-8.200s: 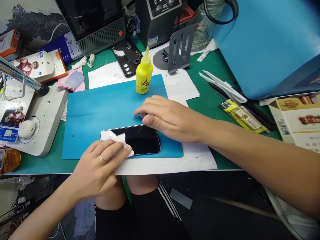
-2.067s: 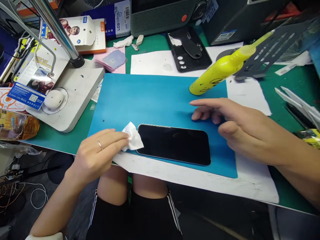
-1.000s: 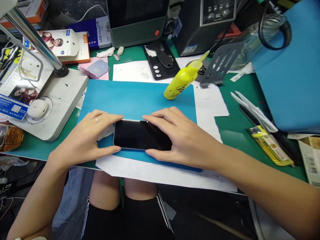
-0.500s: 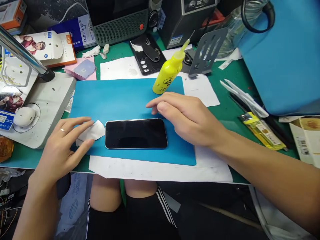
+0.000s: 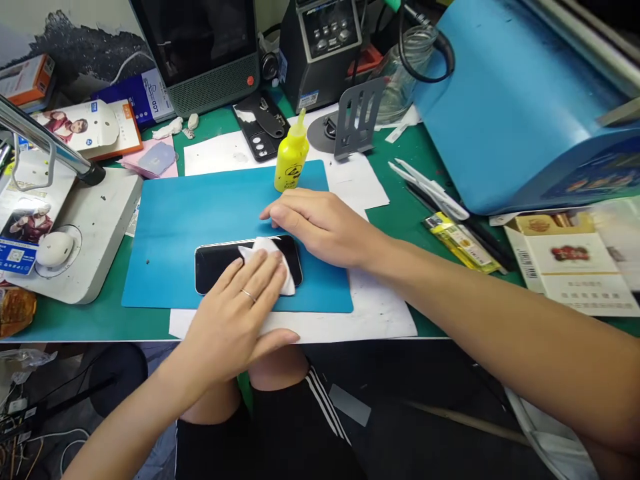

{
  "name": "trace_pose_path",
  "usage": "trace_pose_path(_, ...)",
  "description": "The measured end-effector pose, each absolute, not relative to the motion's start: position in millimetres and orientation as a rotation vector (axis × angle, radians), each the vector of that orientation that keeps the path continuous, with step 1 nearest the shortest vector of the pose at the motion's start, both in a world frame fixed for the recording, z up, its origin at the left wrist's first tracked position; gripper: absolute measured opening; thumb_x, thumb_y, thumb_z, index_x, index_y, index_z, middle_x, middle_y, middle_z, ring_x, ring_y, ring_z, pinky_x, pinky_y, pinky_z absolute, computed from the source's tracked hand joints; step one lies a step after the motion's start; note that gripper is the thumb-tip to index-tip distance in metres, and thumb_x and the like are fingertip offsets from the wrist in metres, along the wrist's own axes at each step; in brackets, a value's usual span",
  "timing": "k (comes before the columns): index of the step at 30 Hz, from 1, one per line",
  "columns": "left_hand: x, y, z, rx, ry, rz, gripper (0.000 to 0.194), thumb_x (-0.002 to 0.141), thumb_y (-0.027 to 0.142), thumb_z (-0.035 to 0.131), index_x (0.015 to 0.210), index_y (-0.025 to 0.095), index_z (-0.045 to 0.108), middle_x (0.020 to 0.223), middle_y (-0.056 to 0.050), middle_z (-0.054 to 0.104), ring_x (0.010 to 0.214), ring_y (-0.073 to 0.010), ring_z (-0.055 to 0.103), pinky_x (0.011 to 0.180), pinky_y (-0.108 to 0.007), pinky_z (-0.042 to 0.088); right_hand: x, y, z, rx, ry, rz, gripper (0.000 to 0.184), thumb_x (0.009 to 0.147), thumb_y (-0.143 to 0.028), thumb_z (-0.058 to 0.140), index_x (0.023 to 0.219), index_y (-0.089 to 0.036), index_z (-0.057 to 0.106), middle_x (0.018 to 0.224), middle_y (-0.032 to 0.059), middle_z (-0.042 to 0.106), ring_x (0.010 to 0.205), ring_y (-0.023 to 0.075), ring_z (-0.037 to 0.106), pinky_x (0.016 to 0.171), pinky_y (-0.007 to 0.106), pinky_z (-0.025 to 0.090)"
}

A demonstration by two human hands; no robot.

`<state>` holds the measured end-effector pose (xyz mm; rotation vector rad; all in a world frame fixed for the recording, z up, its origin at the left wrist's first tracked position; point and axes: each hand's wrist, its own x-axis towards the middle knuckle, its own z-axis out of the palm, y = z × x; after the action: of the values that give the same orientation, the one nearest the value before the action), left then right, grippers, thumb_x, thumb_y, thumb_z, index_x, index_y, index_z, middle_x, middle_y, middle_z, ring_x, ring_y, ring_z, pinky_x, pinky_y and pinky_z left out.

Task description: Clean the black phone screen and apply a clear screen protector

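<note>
A black-screened smartphone [image 5: 215, 261] lies face up on a blue mat [image 5: 165, 220]. My left hand [image 5: 240, 307], with a ring on one finger, holds a folded white wipe [image 5: 287, 283] under its flat fingers, pressed against the phone's screen. Its thumb sticks out to the side, over the table's front edge. My right hand [image 5: 325, 223] rests on the mat beyond the phone's right end, fingers loosely bent and nothing visible in them. Just behind it stands a yellow bottle [image 5: 291, 160] with a nozzle.
Behind the mat lies a black phone back cover [image 5: 260, 127]. A grey slotted stand [image 5: 356, 120] is at the back right. White tweezers [image 5: 430, 190] and a yellow packet [image 5: 463, 243] lie right, near a large blue machine [image 5: 480, 120]. A lamp base [image 5: 103, 240] stands left.
My left hand has moved right, bringing the white wipe from the mat onto the phone's screen. The view has shifted; my right hand stays beyond the phone, its fingers a little more curled.
</note>
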<state>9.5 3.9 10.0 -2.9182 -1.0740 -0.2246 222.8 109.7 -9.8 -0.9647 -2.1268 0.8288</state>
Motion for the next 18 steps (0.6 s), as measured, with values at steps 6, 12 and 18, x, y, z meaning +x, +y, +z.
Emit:
trace_pose_path(6, 18, -5, 10, -2.882, -1.171, -0.176, 0.073, 0.11, 0.058, 0.033, 0.16, 0.006, 0.043, 0.165, -0.018, 0.046, 0.155, -0.0338, 0.042, 0.131, -0.052, 0.025, 224, 110, -10, -0.941, -2.178, 0.763, 0.034, 0.106, -0.039, 0.045, 0.099, -0.022, 0.074, 0.101, 0.0081, 0.076, 0.098, 0.0254, 0.066, 0.09, 0.041, 0.049)
trace_pose_path(12, 13, -6, 14, -2.817, -1.174, -0.143, 0.064, 0.113, 0.05, 0.03, 0.155, 0.006, 0.049, 0.164, -0.017, 0.048, 0.151, -0.0354, 0.048, 0.126, -0.051, 0.031, 219, 110, -11, -0.977, -2.18, 0.751, 0.035, 0.105, -0.034, 0.044, 0.1, -0.018, 0.075, 0.098, 0.01, 0.075, 0.097, 0.0251, 0.067, 0.09, 0.04, 0.048)
trace_pose_path(18, 25, -6, 11, -2.855, -1.098, -0.141, 0.06, 0.113, 0.049, 0.032, 0.155, 0.01, 0.05, 0.164, -0.014, 0.048, 0.152, -0.0323, 0.048, 0.125, -0.049, 0.034, 222, 112, -8, -0.976, -2.207, 0.778, 0.032, 0.104, -0.036, 0.044, 0.093, -0.022, 0.071, 0.096, 0.0081, 0.074, 0.096, 0.0253, 0.066, 0.086, 0.04, 0.049)
